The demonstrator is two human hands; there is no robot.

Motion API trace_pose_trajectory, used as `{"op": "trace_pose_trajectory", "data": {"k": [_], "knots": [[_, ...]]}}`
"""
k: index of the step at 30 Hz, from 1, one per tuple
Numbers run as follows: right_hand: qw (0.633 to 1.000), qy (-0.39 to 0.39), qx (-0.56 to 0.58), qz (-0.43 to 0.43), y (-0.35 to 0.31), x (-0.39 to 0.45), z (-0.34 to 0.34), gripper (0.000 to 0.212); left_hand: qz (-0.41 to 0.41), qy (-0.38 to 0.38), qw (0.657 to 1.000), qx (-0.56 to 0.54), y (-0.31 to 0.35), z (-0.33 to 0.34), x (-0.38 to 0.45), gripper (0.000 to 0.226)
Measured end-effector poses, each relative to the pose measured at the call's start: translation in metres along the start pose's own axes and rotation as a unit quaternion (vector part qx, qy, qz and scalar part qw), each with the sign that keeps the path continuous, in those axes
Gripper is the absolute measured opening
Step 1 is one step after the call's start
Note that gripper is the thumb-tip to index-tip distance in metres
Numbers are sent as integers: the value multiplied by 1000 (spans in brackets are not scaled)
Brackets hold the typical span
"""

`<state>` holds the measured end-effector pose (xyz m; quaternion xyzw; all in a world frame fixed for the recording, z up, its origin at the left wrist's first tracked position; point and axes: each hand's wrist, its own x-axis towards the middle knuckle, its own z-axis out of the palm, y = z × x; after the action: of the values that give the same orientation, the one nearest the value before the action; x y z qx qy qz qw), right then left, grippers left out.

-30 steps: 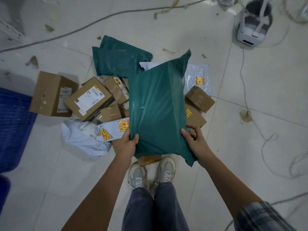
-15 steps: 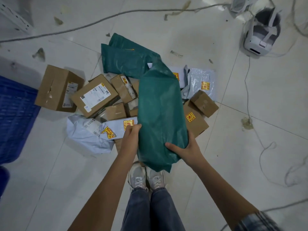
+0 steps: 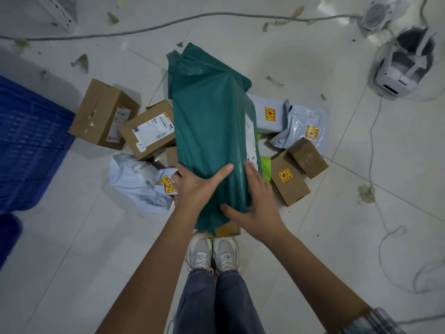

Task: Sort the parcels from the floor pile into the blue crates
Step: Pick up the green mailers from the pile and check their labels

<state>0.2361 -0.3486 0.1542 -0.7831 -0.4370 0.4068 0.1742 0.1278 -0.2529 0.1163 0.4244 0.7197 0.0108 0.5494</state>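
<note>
Here, both hands, left hand (image 3: 196,186) and right hand (image 3: 256,208), now clamp the re-turned green mailer (image 3: 209,131), ready for the blue crate (image 3: 31,145).

The green mailer bag (image 3: 212,131) hides part of the labelled box (image 3: 149,130) beside it and most of a white label (image 3: 251,138), perhaps its own. The blue crate (image 3: 29,145), far left of it, runs off-frame. Sticker text is unreadable.

Pretty dim, flat overhead light, with soft glare patches on the glossy floor tiles (image 3: 301,56) near the top of the frame. Shadows are faint. Wide-angle lens bends the edges, and everything's slightly soft, corners especially.
</note>
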Motion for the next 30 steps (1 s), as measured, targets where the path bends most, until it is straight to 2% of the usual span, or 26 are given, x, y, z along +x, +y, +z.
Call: {"op": "trace_pose_trajectory", "data": {"k": [3, 6, 7, 9, 10, 12, 13, 14, 17, 19, 21, 23, 25, 27, 29, 30], "knots": [[1000, 1, 3, -22, -10, -10, -14, 62, -16, -56, 994, -91, -9, -16, 10, 110], [994, 19, 77, -81, -11, -13, -20, 34, -33, -95, 983, -154, -26, -25, 10, 79], [991, 36, 84, -102, -10, -12, -20, 35, -39, -94, 980, -169, -30, -24, 7, 70], [986, 74, 73, -130, -11, -8, -18, 38, -39, -91, 975, -200, -38, -17, -1, 75], [984, 94, 66, -134, -11, -6, -16, 35, -31, -86, 971, -219, -42, -12, -5, 75], [983, 122, 70, -122, -13, -2, -12, 28, -19, -71, 962, -265, -47, -5, -14, 62], [984, 120, 81, -99, -15, 0, -10, 31, -8, -68, 956, -284, -49, -4, -18, 53], [987, 115, 91, -64, -18, 2, -10, 43, 8, -69, 951, -302, -50, -5, -22, 49], [993, 111, 11, 49, -19, 13, -14, 95, 42, -68, 943, -323, -51, -1, -36, 56], [991, 64, -47, 112, -18, 18, -19, 123, 38, -73, 930, -359, -53, 0, -44, 52], [989, 11, 6, 147, -18, 19, -26, 136, 42, -78, 922, -376, -55, -2, -45, 54], [987, -1, 50, 152, -17, 16, -28, 141, 52, -81, 933, -347, -56, -10, -45, 57], [988, 15, 68, 141, -17, 9, -27, 138, 47, -91, 943, -315, -58, -19, -42, 53], [985, 26, 104, 139, -18, 1, -27, 134, 28, -96, 957, -271, -58, -33, -37, 59], [966, 22, 206, 155, -23, -5, -33, 126, 3, -94, 960, -263, -56, -53, -28, 42], [949, 15, 274, 158, -24, -7, -35, 113, -14, -90, 954, -287, -56, -64, -25, 30]]}}
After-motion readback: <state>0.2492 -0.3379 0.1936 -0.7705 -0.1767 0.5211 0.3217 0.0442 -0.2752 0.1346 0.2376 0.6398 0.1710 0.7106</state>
